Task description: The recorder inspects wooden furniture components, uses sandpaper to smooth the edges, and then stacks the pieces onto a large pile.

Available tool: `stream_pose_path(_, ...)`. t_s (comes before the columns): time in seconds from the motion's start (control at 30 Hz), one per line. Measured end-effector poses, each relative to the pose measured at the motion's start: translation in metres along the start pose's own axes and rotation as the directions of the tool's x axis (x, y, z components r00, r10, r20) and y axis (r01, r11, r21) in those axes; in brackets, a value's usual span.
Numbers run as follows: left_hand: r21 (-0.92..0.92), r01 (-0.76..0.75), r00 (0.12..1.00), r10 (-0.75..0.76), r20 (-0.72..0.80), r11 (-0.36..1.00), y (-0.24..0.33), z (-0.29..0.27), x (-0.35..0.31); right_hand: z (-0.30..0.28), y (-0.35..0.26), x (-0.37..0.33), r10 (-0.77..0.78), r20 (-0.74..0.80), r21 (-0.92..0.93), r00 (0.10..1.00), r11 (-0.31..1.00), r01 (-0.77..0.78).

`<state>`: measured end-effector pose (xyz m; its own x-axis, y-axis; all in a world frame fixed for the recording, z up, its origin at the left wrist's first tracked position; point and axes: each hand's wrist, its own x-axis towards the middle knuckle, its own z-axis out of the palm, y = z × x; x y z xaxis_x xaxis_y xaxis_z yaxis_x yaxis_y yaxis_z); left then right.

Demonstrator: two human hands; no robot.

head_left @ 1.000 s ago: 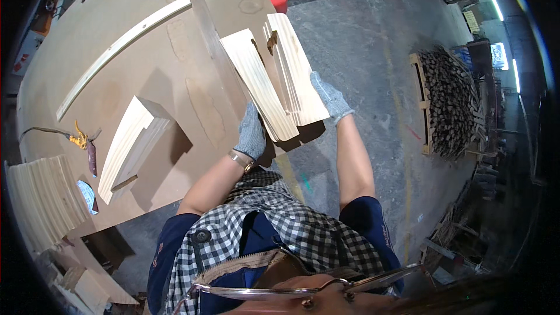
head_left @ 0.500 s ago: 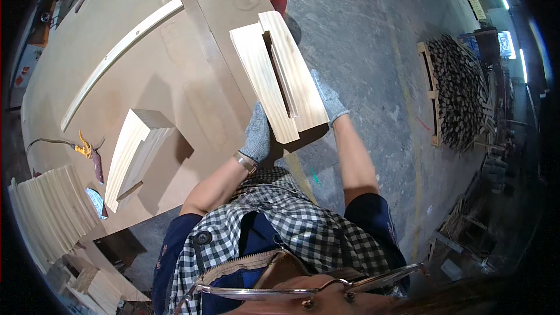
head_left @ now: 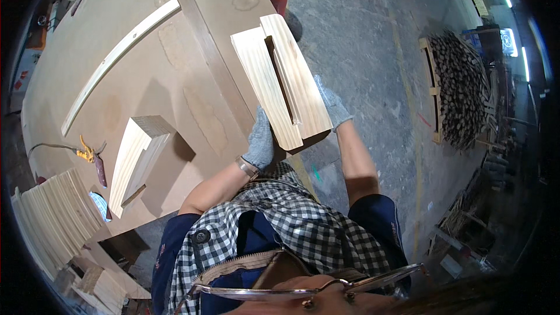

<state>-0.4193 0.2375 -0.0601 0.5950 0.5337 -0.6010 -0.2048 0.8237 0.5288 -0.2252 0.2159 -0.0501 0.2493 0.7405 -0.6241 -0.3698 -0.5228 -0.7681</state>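
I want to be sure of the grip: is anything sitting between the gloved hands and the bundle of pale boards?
Nothing visible: the left hand and right hand press directly on the bundle of pale boards at the table edge.

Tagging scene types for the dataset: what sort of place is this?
Most likely a woodworking shop. Gloved hands, left hand and right hand, hold a bundle of pale planks over a large board worktable; more cut planks are stacked at the left, and a pallet of dark sticks sits on the concrete floor.
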Motion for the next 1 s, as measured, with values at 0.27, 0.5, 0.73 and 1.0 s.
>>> stream_pose_path(0.27,-0.189,-0.044,0.998,0.05,0.026,0.981,-0.015,-0.049,0.024,-0.003,0.001,-0.009,0.088,-0.124,0.129,0.988,0.989,-0.071)
stream_pose_path(0.5,0.398,-0.452,0.832,0.538,-0.134,0.798,0.043,-0.056,0.062,-0.054,0.087,-0.04,-0.165,-0.559,0.056,0.812,0.97,0.235)
stream_pose_path(0.73,0.844,-0.484,0.653,0.738,0.172,0.232,0.084,-0.1,0.177,0.025,0.112,-0.107,-0.164,0.275,-0.954,0.947,0.077,0.29)
stream_pose_path(1.0,0.625,-0.452,0.836,0.546,0.05,0.636,0.116,-0.04,0.15,0.039,0.135,-0.08,-0.536,0.323,-0.946,0.78,-0.204,0.252)
